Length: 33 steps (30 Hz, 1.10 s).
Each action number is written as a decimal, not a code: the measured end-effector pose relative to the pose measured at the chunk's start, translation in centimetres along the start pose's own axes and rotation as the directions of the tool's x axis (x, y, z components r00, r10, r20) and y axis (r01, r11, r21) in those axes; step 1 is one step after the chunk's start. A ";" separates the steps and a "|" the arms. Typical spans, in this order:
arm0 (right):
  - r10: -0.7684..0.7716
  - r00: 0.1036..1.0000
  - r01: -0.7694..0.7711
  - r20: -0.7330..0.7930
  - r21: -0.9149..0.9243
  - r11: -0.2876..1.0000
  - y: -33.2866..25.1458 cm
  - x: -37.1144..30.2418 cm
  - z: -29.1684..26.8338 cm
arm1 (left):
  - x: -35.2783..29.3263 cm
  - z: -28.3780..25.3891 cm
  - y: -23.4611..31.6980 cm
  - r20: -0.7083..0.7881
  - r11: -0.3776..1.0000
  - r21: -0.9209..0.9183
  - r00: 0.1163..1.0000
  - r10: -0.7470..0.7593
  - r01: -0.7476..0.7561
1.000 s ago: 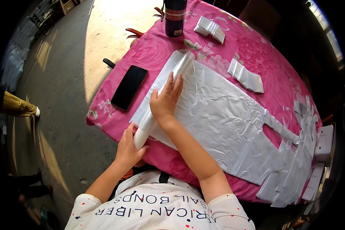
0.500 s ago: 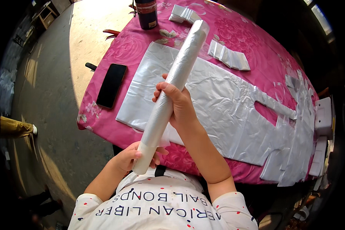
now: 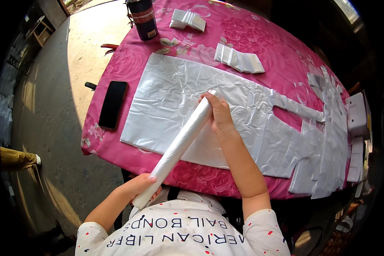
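Observation:
A long tight roll of translucent white plastic [image 3: 179,143] slants between my two hands, above the table's near edge. My left hand [image 3: 146,187] is wrapped round its lower end, close to my shirt. At the upper end my right hand [image 3: 217,111] grips the roll, the thumb lying across its tip. Beneath it a flat stack of white plastic bags [image 3: 162,94] is spread over the table, with handle cut-outs towards the right. The undersides of both hands are hidden.
A pink flowered cloth [image 3: 200,177] covers the table. A black phone [image 3: 113,104] lies at the left, a dark tumbler [image 3: 142,21] stands at the far left. Two folded plastic bundles [image 3: 240,59] lie beyond the stack. White plastic boxes [image 3: 357,113] are at the right edge.
The roll has come down and nearer to me. My right hand has shifted from its middle to its upper end, while my left hand still holds the lower end. The view has moved slightly.

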State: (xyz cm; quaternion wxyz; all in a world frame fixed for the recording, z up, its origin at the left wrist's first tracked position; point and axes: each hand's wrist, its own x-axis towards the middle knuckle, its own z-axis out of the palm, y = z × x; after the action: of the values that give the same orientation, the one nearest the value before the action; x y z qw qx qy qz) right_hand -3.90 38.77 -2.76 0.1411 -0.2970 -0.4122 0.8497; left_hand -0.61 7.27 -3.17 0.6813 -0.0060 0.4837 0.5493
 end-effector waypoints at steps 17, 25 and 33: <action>0.376 0.873 -0.038 0.309 -0.726 0.687 -4.8 0.9 -3.6 | -1.1 -0.6 -2.8 0.051 1.000 0.022 0.999 -0.008 0.007; -0.305 0.952 0.196 0.008 -0.781 0.593 -11.9 5.4 -13.7 | -4.8 -4.1 -4.0 0.001 0.943 0.281 0.982 -0.188 0.180; -0.348 0.935 0.254 0.060 -0.800 0.544 -12.4 6.0 -15.3 | -3.4 -0.7 7.1 0.037 0.388 0.921 0.986 -0.165 0.030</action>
State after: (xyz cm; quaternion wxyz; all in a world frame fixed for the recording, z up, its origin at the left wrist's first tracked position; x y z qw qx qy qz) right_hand 0.79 58.82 -2.74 0.1592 -0.2974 -0.7838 0.5215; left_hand -6.20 7.18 2.42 0.6312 0.3750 0.6620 0.1509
